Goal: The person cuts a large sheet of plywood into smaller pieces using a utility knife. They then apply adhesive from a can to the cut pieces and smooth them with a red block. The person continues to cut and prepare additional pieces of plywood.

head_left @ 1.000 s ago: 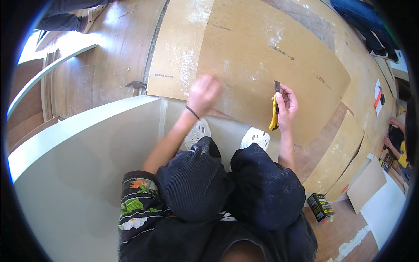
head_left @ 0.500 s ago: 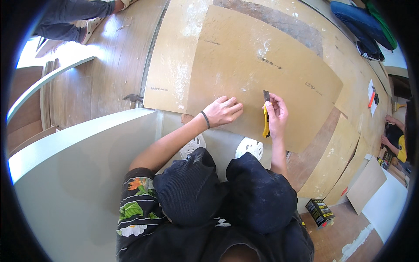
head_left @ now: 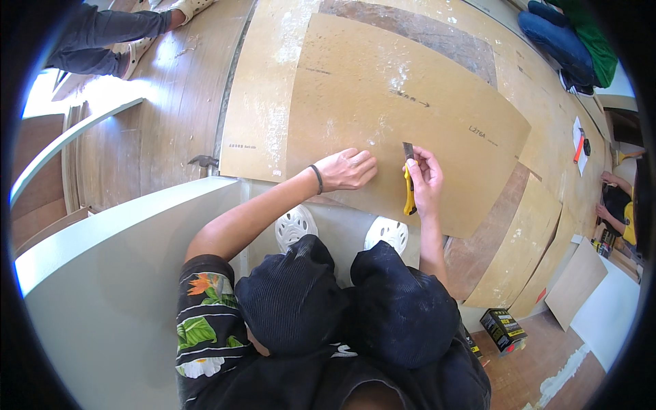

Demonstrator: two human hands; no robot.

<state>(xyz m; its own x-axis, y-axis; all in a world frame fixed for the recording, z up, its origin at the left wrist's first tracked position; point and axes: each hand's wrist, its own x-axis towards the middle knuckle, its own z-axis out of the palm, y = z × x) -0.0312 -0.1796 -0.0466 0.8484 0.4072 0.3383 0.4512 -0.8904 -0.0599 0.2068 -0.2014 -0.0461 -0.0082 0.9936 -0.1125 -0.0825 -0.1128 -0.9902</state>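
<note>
A yellow snap-off utility knife (head_left: 409, 191) is in my right hand (head_left: 429, 184), its dark blade pointing away from me. The knife is over a large tan sheet (head_left: 342, 102) with printed marks. My left hand (head_left: 347, 169) hovers at or just above the sheet's near part, fingers curled inward; their tips are partly hidden and whatever they may hold cannot be made out. Both hands are in front of my knees, a short distance apart.
A hammer (head_left: 203, 161) lies left of the sheet, beside a white panel edge (head_left: 137, 219). A black box (head_left: 503, 328) stands at lower right. Other people are at the upper left (head_left: 116, 34), upper right (head_left: 567, 41) and right edge (head_left: 618, 205). A red-orange tool (head_left: 579, 149) lies on paper.
My left hand's fingers have curled in more. The right hand still holds the knife in nearly the same pose. The whole view has shifted slightly.
</note>
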